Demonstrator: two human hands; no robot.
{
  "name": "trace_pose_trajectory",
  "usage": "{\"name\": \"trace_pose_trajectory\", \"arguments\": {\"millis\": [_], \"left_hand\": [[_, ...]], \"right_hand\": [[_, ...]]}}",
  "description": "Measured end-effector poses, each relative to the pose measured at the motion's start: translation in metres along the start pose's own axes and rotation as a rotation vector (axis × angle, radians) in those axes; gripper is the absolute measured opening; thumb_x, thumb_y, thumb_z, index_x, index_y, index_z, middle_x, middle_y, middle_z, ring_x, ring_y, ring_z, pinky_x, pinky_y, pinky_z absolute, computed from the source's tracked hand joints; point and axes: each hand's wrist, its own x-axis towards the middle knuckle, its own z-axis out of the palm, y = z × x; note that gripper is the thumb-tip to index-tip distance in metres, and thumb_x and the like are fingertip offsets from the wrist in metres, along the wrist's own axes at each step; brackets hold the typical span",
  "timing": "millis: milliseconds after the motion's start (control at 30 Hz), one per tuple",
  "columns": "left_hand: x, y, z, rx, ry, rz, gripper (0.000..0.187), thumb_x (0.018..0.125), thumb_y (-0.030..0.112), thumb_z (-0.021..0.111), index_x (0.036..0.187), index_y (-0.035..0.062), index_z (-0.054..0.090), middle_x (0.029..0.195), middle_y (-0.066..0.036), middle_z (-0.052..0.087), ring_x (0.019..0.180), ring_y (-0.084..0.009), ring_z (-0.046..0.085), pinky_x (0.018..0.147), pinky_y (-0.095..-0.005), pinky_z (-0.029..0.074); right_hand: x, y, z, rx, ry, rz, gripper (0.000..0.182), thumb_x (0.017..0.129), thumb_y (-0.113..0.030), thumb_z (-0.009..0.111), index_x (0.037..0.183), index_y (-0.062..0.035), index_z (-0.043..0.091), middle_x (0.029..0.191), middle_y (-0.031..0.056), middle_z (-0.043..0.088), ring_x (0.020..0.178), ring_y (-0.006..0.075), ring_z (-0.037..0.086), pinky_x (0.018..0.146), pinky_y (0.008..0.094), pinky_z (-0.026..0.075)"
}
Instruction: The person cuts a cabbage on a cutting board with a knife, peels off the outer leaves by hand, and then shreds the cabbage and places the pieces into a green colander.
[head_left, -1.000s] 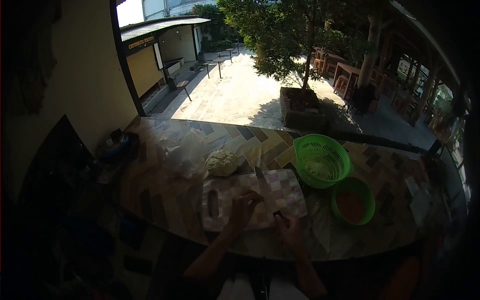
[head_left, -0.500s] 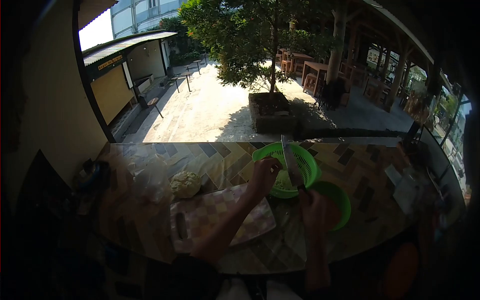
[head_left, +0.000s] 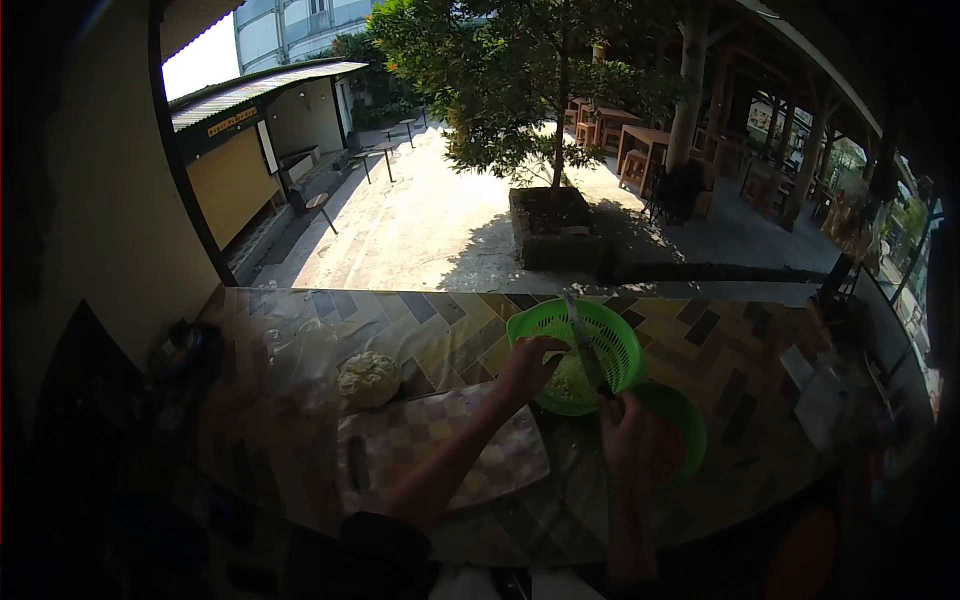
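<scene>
A large knife [head_left: 584, 343] is held by its dark handle in my right hand [head_left: 624, 420], its blade pointing away over a green colander [head_left: 628, 345]. My left hand [head_left: 535, 365] is at the colander's left side, fingers bent towards the blade; whether they hold anything is too dark to tell. Pale green shreds [head_left: 570, 382] lie inside the colander. Behind my right wrist is a green bowl [head_left: 692, 430] with something reddish in it. A checkered cutting board [head_left: 450, 440] lies under my left forearm, and a pale cabbage-like ball [head_left: 369, 380] rests beyond its left corner.
The herringbone-patterned counter [head_left: 440, 325] carries a clear plastic bag [head_left: 300, 350] at left and a pale flat item [head_left: 825, 405] at right. A dark object [head_left: 188, 350] stands at the far left. Past the counter are a tree planter [head_left: 555, 235] and wooden tables [head_left: 645, 138].
The view has shifted slightly. The knife blade has lowered and moved a little towards me, and the fingers of my left hand have changed their bend.
</scene>
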Motion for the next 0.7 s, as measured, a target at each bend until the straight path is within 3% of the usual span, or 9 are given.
{"name": "trace_pose_trajectory", "arguments": {"millis": [100, 133, 267, 300, 333, 500, 567, 600, 700], "left_hand": [[-0.013, 0.000, -0.017, 0.217, -0.108, 0.037, 0.021, 0.084, 0.015, 0.066, 0.103, 0.0089, 0.073, 0.117, -0.016, 0.066, 0.119, -0.0303, 0.056, 0.111, -0.0514, 0.029], [-0.021, -0.009, -0.017, 0.299, -0.059, 0.130, 0.029, 0.086, 0.018, 0.067, 0.113, 0.0123, 0.070, 0.135, -0.017, 0.055, 0.136, -0.0331, 0.040, 0.114, -0.0606, 0.015], [-0.057, -0.005, -0.051, 0.428, 0.006, 0.099, 0.043, 0.086, 0.022, 0.069, 0.129, 0.0243, 0.061, 0.156, -0.013, 0.027, 0.145, -0.0399, 0.018, 0.114, -0.0611, 0.019], [-0.067, -0.008, -0.063, 0.452, 0.057, 0.049, 0.044, 0.086, 0.022, 0.070, 0.128, 0.0240, 0.062, 0.155, -0.014, 0.029, 0.145, -0.0397, 0.019, 0.113, -0.0605, 0.020], [-0.079, -0.012, -0.075, 0.475, 0.107, -0.002, 0.044, 0.085, 0.023, 0.071, 0.128, 0.0237, 0.062, 0.154, -0.015, 0.031, 0.144, -0.0395, 0.021, 0.113, -0.0599, 0.021], [-0.149, -0.065, -0.137, 0.652, 0.404, -0.298, 0.058, 0.074, 0.037, 0.080, 0.126, 0.0172, 0.063, 0.148, -0.020, 0.038, 0.137, -0.0436, 0.032, 0.110, -0.0565, 0.028], [-0.170, -0.078, -0.160, 0.669, 0.458, -0.303, 0.071, 0.068, 0.044, 0.082, 0.129, 0.0166, 0.059, 0.148, -0.022, 0.036, 0.139, -0.0453, 0.028, 0.110, -0.0599, 0.026], [-0.178, -0.084, -0.167, 0.675, 0.484, -0.304, 0.077, 0.065, 0.048, 0.083, 0.131, 0.0163, 0.057, 0.148, -0.022, 0.035, 0.139, -0.0462, 0.025, 0.110, -0.0616, 0.025], [-0.185, -0.098, -0.171, 0.747, 0.457, -0.317, 0.085, 0.061, 0.051, 0.084, 0.132, 0.0141, 0.055, 0.148, -0.024, 0.033, 0.139, -0.0500, 0.023, 0.110, -0.0606, 0.027]], "right_hand": [[-0.007, -0.017, -0.005, 0.010, -0.009, 0.035, 0.030, 0.091, -0.027, 0.066, 0.096, 0.0028, 0.064, 0.081, 0.0185, 0.070, 0.080, 0.0311, 0.071, 0.065, 0.0398, 0.052], [-0.008, -0.015, 0.000, 0.004, 0.011, 0.032, 0.030, 0.091, -0.027, 0.067, 0.097, 0.0030, 0.065, 0.081, 0.0184, 0.070, 0.080, 0.0302, 0.071, 0.065, 0.0392, 0.052], [-0.016, 0.006, 0.031, 0.124, 0.092, -0.037, 0.029, 0.089, -0.026, 0.069, 0.095, 0.0022, 0.064, 0.073, 0.0146, 0.066, 0.068, 0.0231, 0.067, 0.060, 0.0349, 0.049], [-0.018, 0.003, 0.037, 0.183, 0.116, -0.060, 0.028, 0.089, -0.025, 0.069, 0.094, 0.0016, 0.063, 0.069, 0.0131, 0.064, 0.063, 0.0204, 0.065, 0.058, 0.0339, 0.047], [-0.024, -0.004, 0.039, 0.208, 0.085, -0.047, 0.032, 0.088, -0.028, 0.070, 0.096, 0.0023, 0.064, 0.074, 0.0152, 0.067, 0.071, 0.0270, 0.070, 0.061, 0.0368, 0.050], [-0.062, -0.009, 0.072, 0.232, -0.110, -0.185, 0.026, 0.082, -0.025, 0.074, 0.094, -0.0032, 0.065, 0.069, 0.0148, 0.065, 0.067, 0.0345, 0.066, 0.059, 0.0426, 0.048], [-0.078, -0.010, 0.082, 0.139, -0.252, -0.104, 0.025, 0.082, -0.025, 0.074, 0.092, -0.0036, 0.065, 0.072, 0.0160, 0.066, 0.069, 0.0362, 0.066, 0.060, 0.0448, 0.047], [-0.083, -0.006, 0.092, 0.146, -0.292, -0.058, 0.025, 0.080, -0.023, 0.075, 0.093, -0.0042, 0.064, 0.081, 0.0173, 0.067, 0.077, 0.0359, 0.067, 0.065, 0.0463, 0.048], [-0.095, -0.006, 0.105, 0.008, -0.232, -0.111, 0.028, 0.078, -0.021, 0.076, 0.096, -0.0050, 0.062, 0.091, 0.0172, 0.066, 0.086, 0.0363, 0.065, 0.072, 0.0462, 0.050]]}}
